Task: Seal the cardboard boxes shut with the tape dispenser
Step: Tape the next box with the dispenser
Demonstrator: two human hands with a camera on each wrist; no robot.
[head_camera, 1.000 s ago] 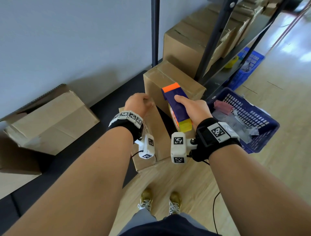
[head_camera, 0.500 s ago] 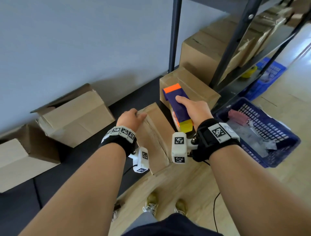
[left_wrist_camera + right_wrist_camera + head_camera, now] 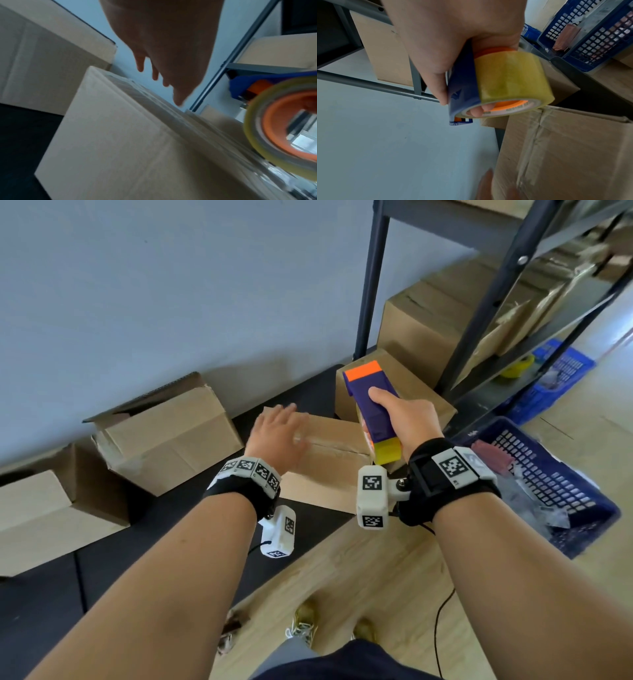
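Observation:
A closed cardboard box [image 3: 329, 460] with clear tape along its top seam lies on the dark mat below me; the same box [image 3: 120, 142] [image 3: 565, 155] fills the wrist views. My left hand [image 3: 277, 429] hovers over its far left end, fingers straight and spread, blurred; in the left wrist view my left hand [image 3: 164, 54] is just above the top, holding nothing. My right hand [image 3: 404, 419] grips the blue, orange and yellow tape dispenser [image 3: 371, 409] above the box's right end. Its clear tape roll [image 3: 508, 81] hangs clear of the cardboard.
Two open boxes [image 3: 164, 436] [image 3: 44, 508] stand along the wall at left. Another closed box [image 3: 394, 385] sits behind the dispenser, beside a metal rack [image 3: 479, 313] loaded with boxes. A blue basket [image 3: 548, 484] lies on the wood floor at right.
The box has gone from tilted on its edge to lying flat on the mat. My left hand let go of it and opened above it. The dispenser stayed in my right hand.

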